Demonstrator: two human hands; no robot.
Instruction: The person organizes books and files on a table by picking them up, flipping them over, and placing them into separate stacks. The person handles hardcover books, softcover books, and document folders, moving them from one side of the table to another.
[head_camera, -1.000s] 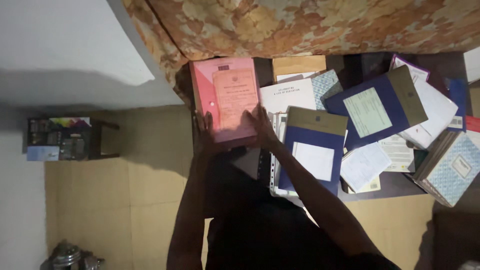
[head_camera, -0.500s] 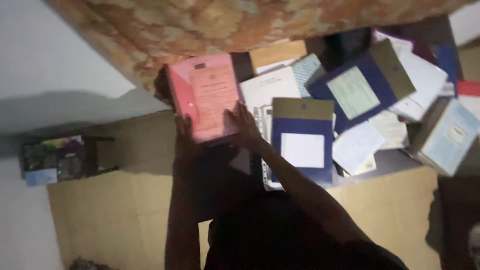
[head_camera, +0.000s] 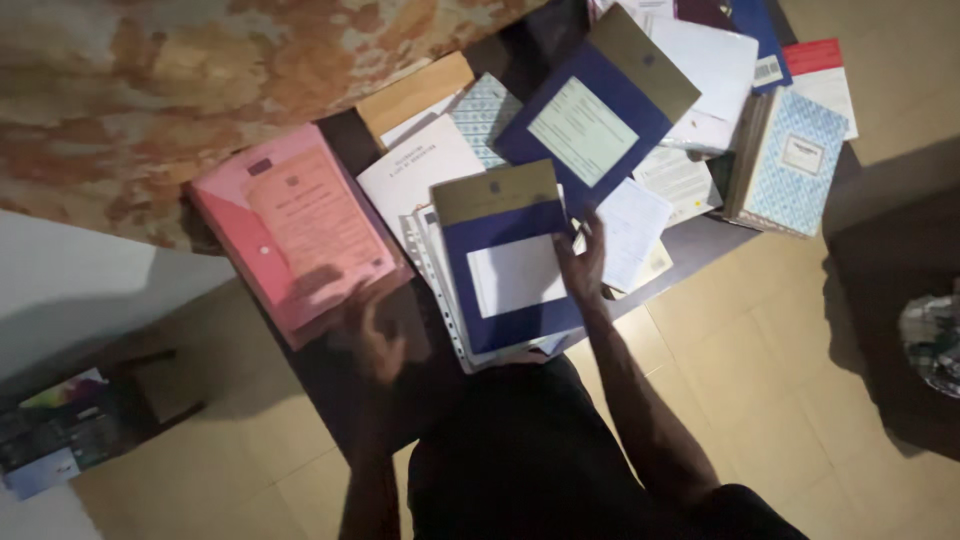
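Blue ledger book (head_camera: 510, 265) with an olive-brown top band and a white label, lying flat on a stack of clear punched sleeves (head_camera: 435, 275) at the near edge of a dark low table (head_camera: 700, 245). The right hand (head_camera: 582, 262) rests on the book's right edge, fingers slightly curled over that edge and onto the loose paper (head_camera: 632, 232) beside it — a hold that appears to steady or square the book on its stack; whether the fingers pinch the cover cannot be told. The left hand (head_camera: 368, 335) is blurred, spread open and holding nothing, just near of the pink folder (head_camera: 295, 235), which lies at the left end of the table with a pink printed sheet on top. Farther right, a second blue ledger (head_camera: 595, 115) lies tilted across white papers, and a pale blue patterned notebook (head_camera: 795, 155) sits on a thick pile at the far right — the books overlap loosely, not squared. A floral cloth (head_camera: 180, 90) hangs at the far left. Tan tiled floor (head_camera: 760, 400) lies near.
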